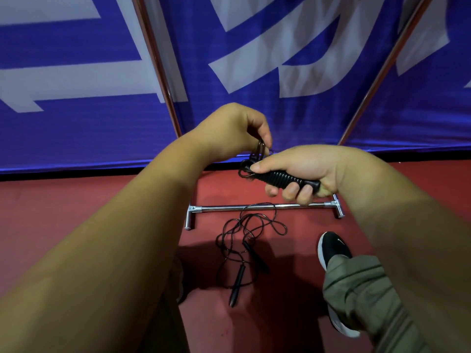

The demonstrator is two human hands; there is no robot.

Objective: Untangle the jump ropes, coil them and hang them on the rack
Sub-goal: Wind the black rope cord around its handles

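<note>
My right hand point(300, 171) grips the ribbed black handle point(277, 178) of a jump rope, held level above the floor. My left hand point(234, 131) pinches thin black cord loops point(257, 154) bunched at the handle's left end. A second black jump rope point(244, 240) lies tangled on the red floor below, its two slim handles pointing toward me. The chrome rack's base bar point(229, 208) lies across the floor just behind that rope, with its two upright poles point(158, 64) rising left and right.
A blue and white banner point(76, 72) hangs behind the rack poles. My right foot in a black shoe point(332, 248) and an olive trouser leg point(362, 296) stand right of the floor rope. Red floor point(76, 197) spreads to the left.
</note>
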